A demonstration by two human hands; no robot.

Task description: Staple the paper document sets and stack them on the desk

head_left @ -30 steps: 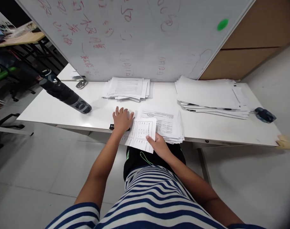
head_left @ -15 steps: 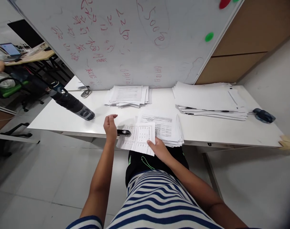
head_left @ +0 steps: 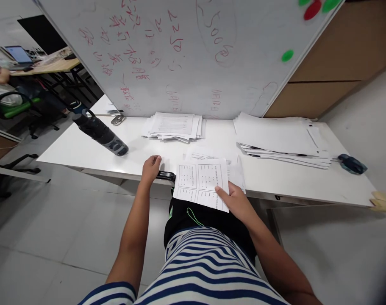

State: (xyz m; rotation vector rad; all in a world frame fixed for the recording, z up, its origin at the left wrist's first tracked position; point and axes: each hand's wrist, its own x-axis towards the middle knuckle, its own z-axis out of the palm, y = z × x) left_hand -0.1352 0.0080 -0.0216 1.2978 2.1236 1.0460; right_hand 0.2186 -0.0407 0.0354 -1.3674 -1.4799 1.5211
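Observation:
My right hand (head_left: pixel 239 201) pinches a printed paper (head_left: pixel 201 184) near its lower right corner, thumb on top. Ruled boxes of text cover the page, which is held tilted over the table's front edge and above my lap. Whether it is one sheet or several I cannot tell. At the table edge, left of the paper, lies a black stapler (head_left: pixel 166 175). Beside its rear end is my left hand (head_left: pixel 151 168), fingers curled in; the hand covers that end of the stapler, and anything inside the fingers is hidden. Behind the held page lies a stack of printed sheets (head_left: pixel 236 171), partly covered.
On the white table (head_left: pixel 135 144) are a dark bottle (head_left: pixel 100 133), a back paper pile (head_left: pixel 173 125), a larger pile at right (head_left: pixel 275 133) and a dark blue object (head_left: pixel 351 164). A whiteboard (head_left: pixel 186 63) rises behind. Another person (head_left: pixel 4 82) sits far left.
My right hand has drawn the paper rightward, away from the stapler and over the printed stack. The fingers of my left hand have curled in. The view has shifted slightly.

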